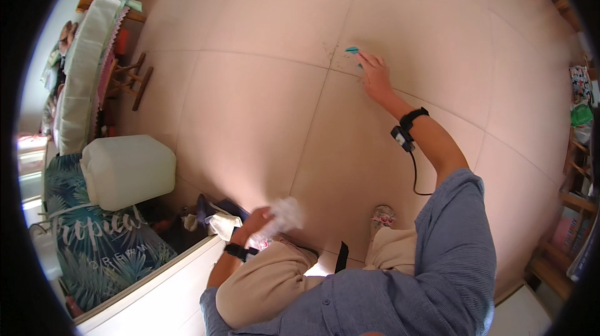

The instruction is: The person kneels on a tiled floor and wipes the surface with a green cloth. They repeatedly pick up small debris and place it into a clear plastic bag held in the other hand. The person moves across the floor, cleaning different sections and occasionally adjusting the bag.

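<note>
My right hand (376, 76) reaches out low over the tiled floor (253, 101), its fingers closed on a small teal object (352, 50) whose kind I cannot tell. Dark specks lie on the tiles just left of it, around the crossing of the tile joints. Near my left knee, my left hand (259, 220) holds a crumpled whitish translucent thing (285, 218), blurred, perhaps a plastic bag or wipe. Each wrist wears a black strap; the right one carries a small device (402, 138) with a cable.
A whitish plastic jerrycan (133, 169) rests at the left on a palm-leaf printed cover (103, 251). Behind it stand a cloth-covered bench (86, 73) and a wooden stool (136, 83). Cloths (224, 224) lie beside my left hand. Wooden shelving (579, 200) with goods lines the right edge.
</note>
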Demonstrator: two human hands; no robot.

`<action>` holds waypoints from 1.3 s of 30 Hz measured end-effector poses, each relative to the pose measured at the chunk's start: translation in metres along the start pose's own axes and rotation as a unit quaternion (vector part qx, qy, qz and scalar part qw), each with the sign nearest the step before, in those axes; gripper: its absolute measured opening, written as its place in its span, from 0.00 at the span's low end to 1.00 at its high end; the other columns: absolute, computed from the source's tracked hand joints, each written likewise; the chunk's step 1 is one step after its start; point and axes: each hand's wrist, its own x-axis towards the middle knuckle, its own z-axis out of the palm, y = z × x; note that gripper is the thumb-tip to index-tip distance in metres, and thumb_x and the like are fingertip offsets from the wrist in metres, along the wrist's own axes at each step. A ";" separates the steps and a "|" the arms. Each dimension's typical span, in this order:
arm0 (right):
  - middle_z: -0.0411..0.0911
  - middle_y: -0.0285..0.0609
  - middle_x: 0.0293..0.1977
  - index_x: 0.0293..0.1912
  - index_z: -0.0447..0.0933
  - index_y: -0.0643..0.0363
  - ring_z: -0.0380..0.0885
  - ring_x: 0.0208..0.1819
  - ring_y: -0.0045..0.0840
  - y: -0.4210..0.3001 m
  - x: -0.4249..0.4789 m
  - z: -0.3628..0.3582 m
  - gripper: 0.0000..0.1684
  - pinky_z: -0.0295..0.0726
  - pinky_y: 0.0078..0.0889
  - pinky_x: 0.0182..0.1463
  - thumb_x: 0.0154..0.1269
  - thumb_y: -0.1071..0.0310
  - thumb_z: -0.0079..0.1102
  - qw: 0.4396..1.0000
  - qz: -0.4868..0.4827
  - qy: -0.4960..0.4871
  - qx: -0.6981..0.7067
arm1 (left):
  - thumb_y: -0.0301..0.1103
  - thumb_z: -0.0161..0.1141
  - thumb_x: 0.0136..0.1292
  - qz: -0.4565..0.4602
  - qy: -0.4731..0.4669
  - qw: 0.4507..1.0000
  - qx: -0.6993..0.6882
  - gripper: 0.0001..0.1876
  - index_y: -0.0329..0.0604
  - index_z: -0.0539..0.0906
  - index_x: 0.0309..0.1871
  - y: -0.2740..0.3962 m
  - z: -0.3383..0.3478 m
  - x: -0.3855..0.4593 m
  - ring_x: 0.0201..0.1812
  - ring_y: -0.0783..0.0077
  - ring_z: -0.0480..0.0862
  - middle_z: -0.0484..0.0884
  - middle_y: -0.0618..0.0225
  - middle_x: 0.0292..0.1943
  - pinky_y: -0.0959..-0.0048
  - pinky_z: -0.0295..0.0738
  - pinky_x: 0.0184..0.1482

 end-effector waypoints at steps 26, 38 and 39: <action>0.74 0.51 0.59 0.63 0.72 0.64 0.71 0.57 0.47 -0.098 0.131 0.078 0.28 0.69 0.45 0.64 0.62 0.81 0.46 0.936 0.221 0.260 0.090 | 0.43 0.45 0.75 0.131 0.129 0.855 -0.485 0.16 0.48 0.78 0.55 -0.199 -0.233 0.166 0.52 0.63 0.79 0.81 0.67 0.52 0.61 0.74 0.56; 0.80 0.41 0.36 0.64 0.74 0.61 0.76 0.29 0.25 -0.041 -0.005 -0.262 0.32 0.78 0.28 0.34 0.63 0.78 0.36 0.819 0.519 0.105 0.222 | 0.30 0.71 0.56 0.187 0.221 0.957 -0.030 0.11 0.38 0.82 0.40 -0.034 -0.185 0.136 0.41 0.66 0.85 0.86 0.64 0.39 0.67 0.78 0.43; 0.79 0.40 0.36 0.64 0.74 0.63 0.76 0.30 0.25 -0.035 -0.026 -0.266 0.32 0.78 0.28 0.36 0.61 0.79 0.38 0.814 0.523 0.143 0.209 | 0.31 0.72 0.56 0.153 0.204 0.963 -0.090 0.12 0.38 0.82 0.40 -0.032 -0.184 0.135 0.42 0.66 0.85 0.86 0.64 0.40 0.67 0.78 0.44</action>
